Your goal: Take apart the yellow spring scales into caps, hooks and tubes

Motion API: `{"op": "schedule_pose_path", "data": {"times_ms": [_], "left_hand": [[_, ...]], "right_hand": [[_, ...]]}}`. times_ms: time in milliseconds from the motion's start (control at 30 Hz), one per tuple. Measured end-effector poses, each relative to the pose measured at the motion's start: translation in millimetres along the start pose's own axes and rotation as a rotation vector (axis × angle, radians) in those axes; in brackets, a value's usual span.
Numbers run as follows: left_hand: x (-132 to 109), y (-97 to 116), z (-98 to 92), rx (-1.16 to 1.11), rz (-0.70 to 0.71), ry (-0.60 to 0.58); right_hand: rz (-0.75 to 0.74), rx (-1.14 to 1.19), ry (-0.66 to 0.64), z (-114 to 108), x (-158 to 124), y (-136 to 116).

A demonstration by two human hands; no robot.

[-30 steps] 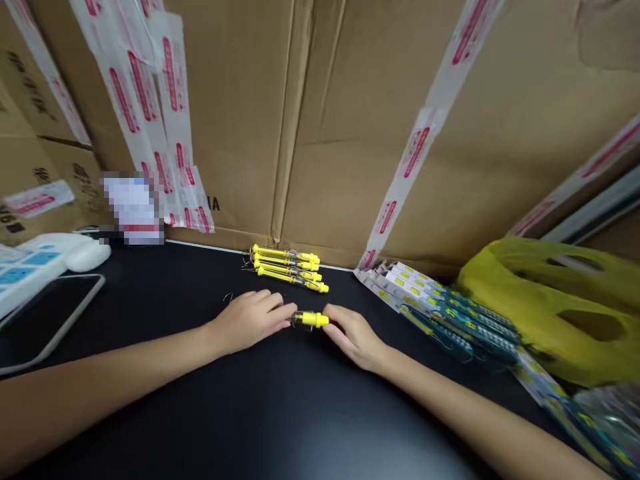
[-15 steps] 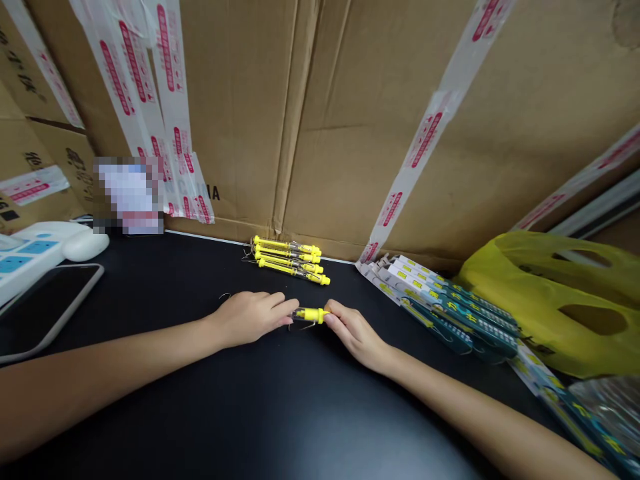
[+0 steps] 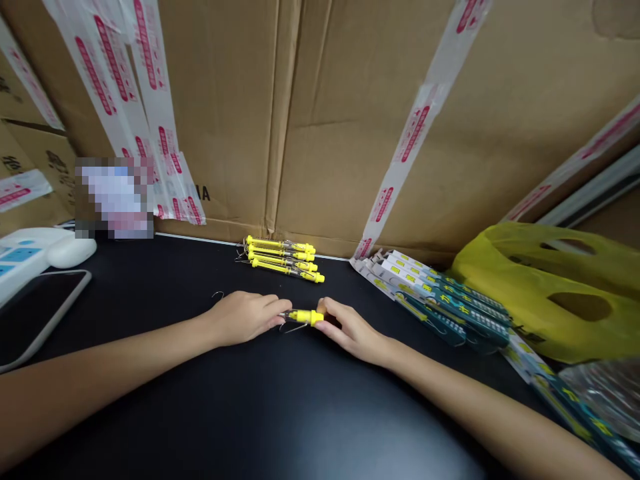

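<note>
A yellow, clear-barrelled tubular spring scale point(image 3: 304, 317) lies crosswise between my hands, just above the black table. My left hand point(image 3: 247, 319) is closed around its left part, which the fingers hide. A thin metal hook juts out left of that hand, and a wire hook hangs under the barrel. At the other end, the thumb and forefinger of my right hand point(image 3: 353, 331) bend around the yellow cap with their tips against it. Behind my hands, several similar yellow spring scales point(image 3: 283, 259) lie side by side, metal hooks at their left ends.
Cardboard boxes point(image 3: 225, 120) wall off the back. On the right are several white-and-green cartons point(image 3: 435, 293), a yellow plastic bag point(image 3: 525, 287) and clear plastic wrapping point(image 3: 605, 393). To the left are a phone point(image 3: 45, 317) and a white power strip point(image 3: 25, 253).
My right fingers have spread from a tight pinch on a pointed tip to a wider hold around the cap. The view has shifted slightly; my left hand keeps its hold.
</note>
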State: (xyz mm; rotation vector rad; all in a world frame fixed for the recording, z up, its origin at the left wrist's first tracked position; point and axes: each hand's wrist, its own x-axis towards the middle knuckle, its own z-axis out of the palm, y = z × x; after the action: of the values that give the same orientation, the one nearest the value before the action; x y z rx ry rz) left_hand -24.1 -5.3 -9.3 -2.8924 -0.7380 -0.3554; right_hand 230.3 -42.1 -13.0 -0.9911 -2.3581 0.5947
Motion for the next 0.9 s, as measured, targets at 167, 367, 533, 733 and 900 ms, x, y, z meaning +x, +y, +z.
{"op": "schedule_pose_path", "data": {"times_ms": [167,367,533,733,900], "left_hand": [[1.1,2.1,0.8,0.050,0.022,0.031],[0.8,3.3,-1.0,0.090,0.033,0.058],[1.2,2.6,-2.5,0.075,0.038,0.035],[1.0,0.8,-2.0,-0.011,0.019,0.047],[1.1,1.5,-1.2,0.008,0.000,0.059]], "right_hand": [[-0.002,-0.037,0.013,1.5,2.3,0.3],[0.003,-0.044,0.033,1.7,2.5,0.0],[-0.028,-0.067,0.039,1.0,1.8,-0.3],[-0.019,-0.024,0.059,0.5,0.8,-1.9],[-0.018,-0.055,0.047,0.1,3.4,-1.7]]}}
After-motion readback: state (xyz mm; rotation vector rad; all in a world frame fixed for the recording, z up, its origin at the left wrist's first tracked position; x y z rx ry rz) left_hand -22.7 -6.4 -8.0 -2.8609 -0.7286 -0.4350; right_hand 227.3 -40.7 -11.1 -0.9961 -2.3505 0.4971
